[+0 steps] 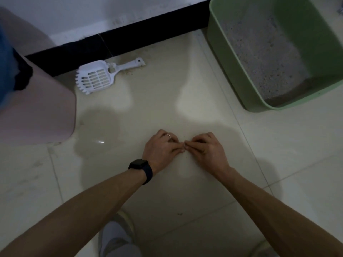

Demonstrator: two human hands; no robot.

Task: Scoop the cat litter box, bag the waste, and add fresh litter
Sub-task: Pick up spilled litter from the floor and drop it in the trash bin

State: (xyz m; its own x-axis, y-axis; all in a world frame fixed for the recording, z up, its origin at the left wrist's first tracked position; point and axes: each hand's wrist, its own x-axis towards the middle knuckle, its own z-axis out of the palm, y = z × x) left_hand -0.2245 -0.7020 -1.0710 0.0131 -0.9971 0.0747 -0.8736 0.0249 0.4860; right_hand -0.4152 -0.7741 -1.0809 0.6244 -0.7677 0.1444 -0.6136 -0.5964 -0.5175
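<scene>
One green plastic litter box, top right, with grey litter inside. One white slotted plastic scoop lies flat by the black baseboard, well apart from the box. One pink plastic bin at left. Two hands: the left hand and right hand have curled fingers, tips meeting low over the cream tiled floor; cannot tell if they pinch anything. White wall behind.

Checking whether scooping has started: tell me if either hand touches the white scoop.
Apart. The head view shows bare floor between the scoop and both the left hand and right hand.
</scene>
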